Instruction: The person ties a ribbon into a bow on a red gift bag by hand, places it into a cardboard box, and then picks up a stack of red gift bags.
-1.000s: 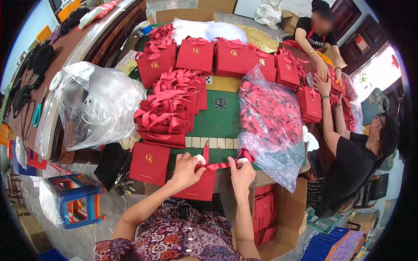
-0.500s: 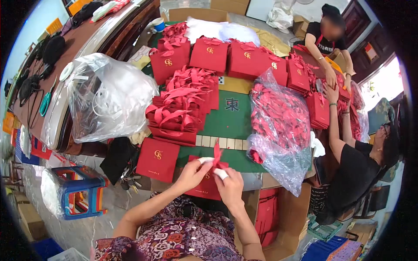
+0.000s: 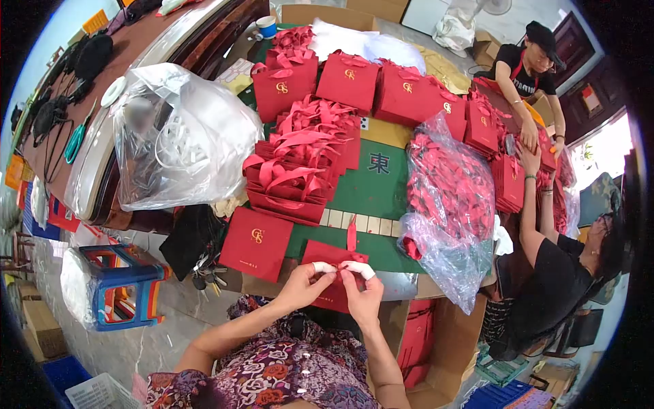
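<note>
A red paper gift bag (image 3: 325, 251) lies flat at the table's near edge, partly hidden under my hands. A red ribbon (image 3: 351, 235) stands up behind my fingertips. My left hand (image 3: 304, 285) pinches the ribbon near the middle of the bag, with white tape wrapped on a finger. Close against it, my right hand (image 3: 363, 294) also pinches the ribbon; white tape covers a finger there too. The fingertips nearly meet, and the short piece between them is mostly hidden. Just left of my hands lies another red bag (image 3: 255, 244) with a gold logo.
Rows of red bags with ribbon handles (image 3: 293, 177) stand on the green table (image 3: 371, 184). A clear plastic sack of red ribbons (image 3: 449, 191) lies to the right. White handles fill another plastic bag (image 3: 184, 143) at left. Two people handle bags at far right.
My hands have drawn closer together over the bag, both pinching the ribbon. The ribbon loop that stuck up between them is now a single upright strip. The view has shifted slightly.
</note>
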`<action>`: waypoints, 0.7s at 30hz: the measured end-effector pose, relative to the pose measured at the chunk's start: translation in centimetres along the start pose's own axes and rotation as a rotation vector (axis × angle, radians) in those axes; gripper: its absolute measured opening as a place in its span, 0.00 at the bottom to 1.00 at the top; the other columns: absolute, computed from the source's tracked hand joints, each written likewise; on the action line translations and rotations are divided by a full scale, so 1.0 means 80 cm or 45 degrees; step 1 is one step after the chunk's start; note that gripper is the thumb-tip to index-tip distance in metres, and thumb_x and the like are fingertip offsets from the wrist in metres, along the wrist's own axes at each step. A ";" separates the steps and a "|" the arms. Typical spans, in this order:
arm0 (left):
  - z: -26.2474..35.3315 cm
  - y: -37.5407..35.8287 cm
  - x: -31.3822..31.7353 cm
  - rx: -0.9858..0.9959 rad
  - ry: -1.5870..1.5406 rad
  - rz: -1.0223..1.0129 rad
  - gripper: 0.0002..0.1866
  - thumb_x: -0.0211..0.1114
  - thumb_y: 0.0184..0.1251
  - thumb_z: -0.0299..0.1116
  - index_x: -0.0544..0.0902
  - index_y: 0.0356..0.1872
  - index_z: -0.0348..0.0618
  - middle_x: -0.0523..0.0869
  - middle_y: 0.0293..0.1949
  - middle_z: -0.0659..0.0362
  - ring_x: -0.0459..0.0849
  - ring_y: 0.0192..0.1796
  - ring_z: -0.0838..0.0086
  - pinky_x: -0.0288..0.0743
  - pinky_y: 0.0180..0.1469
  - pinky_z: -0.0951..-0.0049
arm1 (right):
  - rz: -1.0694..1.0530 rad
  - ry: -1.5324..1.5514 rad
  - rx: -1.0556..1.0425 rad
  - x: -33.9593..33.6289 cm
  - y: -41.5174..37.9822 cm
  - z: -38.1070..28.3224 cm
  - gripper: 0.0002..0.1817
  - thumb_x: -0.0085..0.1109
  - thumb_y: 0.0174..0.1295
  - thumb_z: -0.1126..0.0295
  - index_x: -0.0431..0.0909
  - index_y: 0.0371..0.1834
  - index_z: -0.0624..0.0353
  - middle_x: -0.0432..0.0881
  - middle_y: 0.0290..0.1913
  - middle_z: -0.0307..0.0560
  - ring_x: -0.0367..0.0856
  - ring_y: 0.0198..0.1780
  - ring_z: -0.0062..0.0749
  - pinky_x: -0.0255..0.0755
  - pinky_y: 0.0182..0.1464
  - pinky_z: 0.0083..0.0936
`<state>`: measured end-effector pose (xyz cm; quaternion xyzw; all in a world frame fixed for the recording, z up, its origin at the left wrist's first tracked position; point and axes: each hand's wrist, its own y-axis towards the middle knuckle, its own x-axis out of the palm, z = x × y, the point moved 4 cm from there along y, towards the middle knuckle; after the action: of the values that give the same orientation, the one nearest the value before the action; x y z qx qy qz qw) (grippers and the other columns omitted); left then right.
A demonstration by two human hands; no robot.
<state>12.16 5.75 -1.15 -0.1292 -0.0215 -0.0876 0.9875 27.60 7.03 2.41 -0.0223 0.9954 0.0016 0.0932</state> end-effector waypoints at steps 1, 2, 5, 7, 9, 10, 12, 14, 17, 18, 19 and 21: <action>0.004 0.000 -0.002 0.052 0.076 0.011 0.08 0.64 0.71 0.29 0.84 0.46 0.38 0.87 0.39 0.63 0.83 0.41 0.79 0.76 0.43 0.76 | 0.031 -0.010 0.008 -0.001 0.000 -0.003 0.11 0.64 0.64 0.77 0.82 0.49 0.63 0.88 0.42 0.47 0.86 0.44 0.29 0.78 0.49 0.24; 0.017 0.000 -0.011 0.278 0.335 0.139 0.09 0.65 0.69 0.28 0.84 0.47 0.39 0.87 0.41 0.59 0.84 0.42 0.72 0.77 0.44 0.72 | 0.061 -0.020 0.016 -0.003 0.001 -0.007 0.10 0.63 0.65 0.77 0.82 0.48 0.64 0.88 0.42 0.48 0.86 0.44 0.29 0.78 0.49 0.25; 0.049 0.007 -0.035 0.672 0.912 0.392 0.17 0.69 0.61 0.27 0.83 0.52 0.42 0.85 0.45 0.50 0.81 0.46 0.50 0.76 0.51 0.57 | 0.108 -0.314 0.035 -0.006 0.003 -0.018 0.08 0.63 0.64 0.78 0.82 0.46 0.63 0.87 0.40 0.45 0.84 0.41 0.23 0.77 0.46 0.24; 0.050 0.013 -0.040 0.588 1.158 0.332 0.21 0.69 0.59 0.28 0.81 0.56 0.40 0.83 0.51 0.49 0.79 0.51 0.51 0.75 0.54 0.57 | 0.100 -0.367 -0.010 -0.003 0.004 -0.013 0.08 0.64 0.64 0.76 0.82 0.45 0.62 0.86 0.39 0.48 0.84 0.37 0.28 0.77 0.42 0.26; 0.042 0.018 -0.038 0.565 1.246 0.270 0.23 0.70 0.59 0.28 0.80 0.57 0.39 0.81 0.53 0.49 0.78 0.53 0.51 0.75 0.54 0.57 | -0.013 -0.553 -0.132 0.006 0.007 -0.016 0.07 0.63 0.64 0.76 0.83 0.44 0.60 0.84 0.38 0.50 0.83 0.33 0.34 0.75 0.39 0.28; 0.037 0.021 -0.036 0.545 1.334 0.207 0.24 0.70 0.58 0.28 0.80 0.58 0.38 0.79 0.56 0.49 0.76 0.55 0.52 0.75 0.55 0.57 | 0.012 -0.589 -0.203 0.011 0.007 -0.010 0.07 0.62 0.64 0.75 0.83 0.44 0.60 0.83 0.37 0.51 0.81 0.32 0.39 0.74 0.37 0.30; 0.030 0.026 -0.036 0.522 1.374 0.180 0.24 0.69 0.59 0.29 0.80 0.58 0.38 0.79 0.55 0.51 0.76 0.55 0.54 0.74 0.55 0.57 | -0.007 -0.590 -0.154 0.018 0.005 -0.006 0.07 0.63 0.64 0.75 0.82 0.44 0.60 0.82 0.37 0.52 0.82 0.36 0.46 0.75 0.40 0.34; 0.028 0.029 -0.035 0.501 1.413 0.146 0.23 0.68 0.60 0.30 0.80 0.58 0.37 0.78 0.54 0.53 0.76 0.56 0.57 0.74 0.55 0.58 | -0.014 -0.579 -0.098 0.023 0.003 0.004 0.07 0.63 0.63 0.74 0.81 0.44 0.60 0.83 0.37 0.53 0.83 0.41 0.52 0.76 0.43 0.40; 0.034 0.031 -0.035 0.459 1.369 0.102 0.20 0.68 0.59 0.30 0.81 0.54 0.38 0.78 0.52 0.53 0.76 0.54 0.57 0.74 0.54 0.58 | 0.016 -0.525 -0.059 0.029 0.002 0.012 0.07 0.64 0.62 0.74 0.81 0.43 0.60 0.84 0.37 0.53 0.83 0.40 0.51 0.76 0.43 0.40; 0.036 0.031 -0.034 0.475 1.363 0.091 0.18 0.68 0.59 0.29 0.82 0.51 0.38 0.78 0.51 0.53 0.76 0.54 0.57 0.74 0.54 0.58 | 0.020 -0.523 -0.055 0.030 0.002 0.014 0.07 0.64 0.62 0.74 0.81 0.43 0.60 0.84 0.37 0.53 0.83 0.40 0.51 0.76 0.43 0.40; 0.039 0.031 -0.034 0.491 1.357 0.081 0.16 0.68 0.58 0.29 0.82 0.48 0.38 0.78 0.50 0.53 0.75 0.54 0.57 0.74 0.55 0.58 | 0.026 -0.507 -0.047 0.031 0.002 0.016 0.07 0.64 0.62 0.74 0.82 0.43 0.61 0.85 0.37 0.54 0.84 0.40 0.51 0.76 0.43 0.40; 0.046 0.028 -0.033 0.518 1.364 0.072 0.13 0.68 0.58 0.29 0.82 0.45 0.38 0.79 0.49 0.53 0.76 0.53 0.57 0.73 0.54 0.58 | 0.036 -0.488 -0.037 0.032 0.003 0.016 0.07 0.64 0.62 0.74 0.82 0.42 0.61 0.85 0.37 0.54 0.84 0.40 0.51 0.76 0.43 0.40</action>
<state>9.92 9.32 1.70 0.1254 0.4691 -0.1085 0.8674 25.34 7.18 0.72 -0.0090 0.9595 0.0216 0.2806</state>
